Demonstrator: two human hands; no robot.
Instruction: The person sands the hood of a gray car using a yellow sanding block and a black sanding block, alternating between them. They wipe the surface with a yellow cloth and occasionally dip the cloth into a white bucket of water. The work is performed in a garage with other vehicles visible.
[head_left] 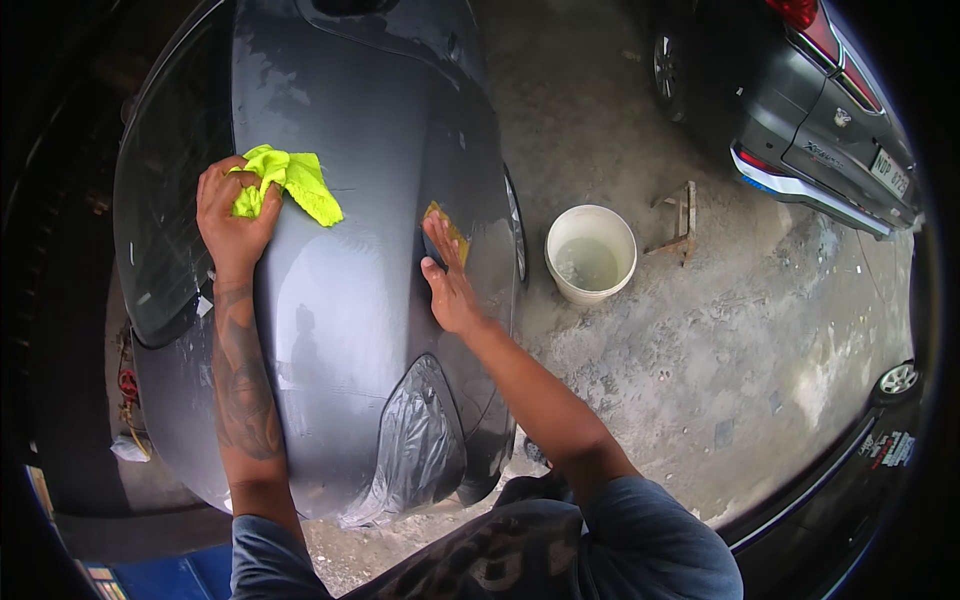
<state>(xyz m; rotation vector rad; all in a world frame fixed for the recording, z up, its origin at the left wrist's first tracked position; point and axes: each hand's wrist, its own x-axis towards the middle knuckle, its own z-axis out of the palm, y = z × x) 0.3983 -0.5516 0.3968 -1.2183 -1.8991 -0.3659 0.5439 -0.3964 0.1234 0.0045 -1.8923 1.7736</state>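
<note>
Stretched forward across a gray car [330, 330]. Clutching a yellow cloth [292, 178] in the left hand [235, 215], resting the right hand [452, 298] flat over a yellowish pad [461, 243].

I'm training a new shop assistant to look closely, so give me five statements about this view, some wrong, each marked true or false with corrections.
1. The left hand grips a bright yellow-green cloth. True.
2. The white bucket stands on top of the car. False: the white bucket stands on the concrete floor, to the right of the grey car.
3. The right hand partly covers a yellowish pad. True.
4. The bucket is full to the brim. False: its liquid lies below the rim.
5. Both hands are down in the bucket. False: both are over the grey car.
</note>
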